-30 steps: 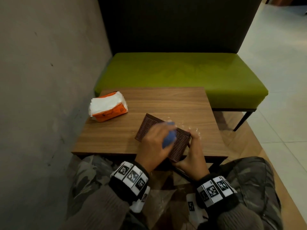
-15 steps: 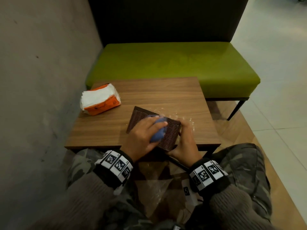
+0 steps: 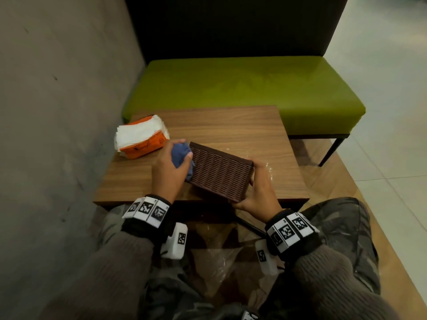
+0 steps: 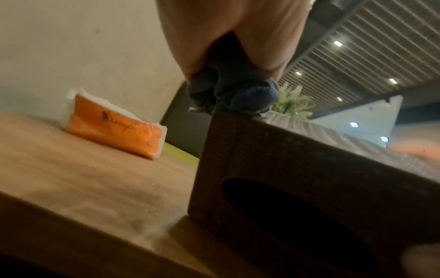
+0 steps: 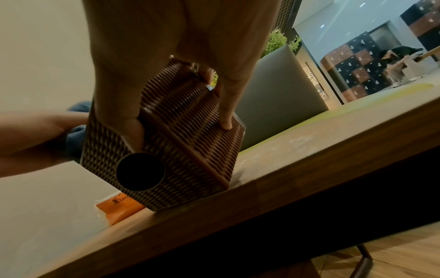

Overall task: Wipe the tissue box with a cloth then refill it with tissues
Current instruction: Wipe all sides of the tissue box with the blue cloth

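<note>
A dark brown woven tissue box (image 3: 219, 173) stands tilted on the wooden table (image 3: 231, 125), near its front edge. My right hand (image 3: 256, 188) grips the box's right end (image 5: 190, 131), thumb on one face and fingers on the other. My left hand (image 3: 171, 167) holds a bunched blue cloth (image 3: 181, 154) against the box's left end; the cloth (image 4: 233, 96) sits on the box's top corner (image 4: 238, 150). The box's dark oval opening (image 4: 297, 216) faces me. An orange pack of white tissues (image 3: 141, 139) lies at the table's left, behind my left hand.
A grey wall (image 3: 57, 112) runs along the table's left side. A green bench (image 3: 242, 88) with a dark backrest stands behind the table. Clear plastic wrap (image 3: 219, 262) lies on my lap below the table edge. Tiled floor (image 3: 381, 112) opens to the right.
My left hand has slid the cloth from the middle of the box's upper face to its left end. My right hand keeps its grip on the right end.
</note>
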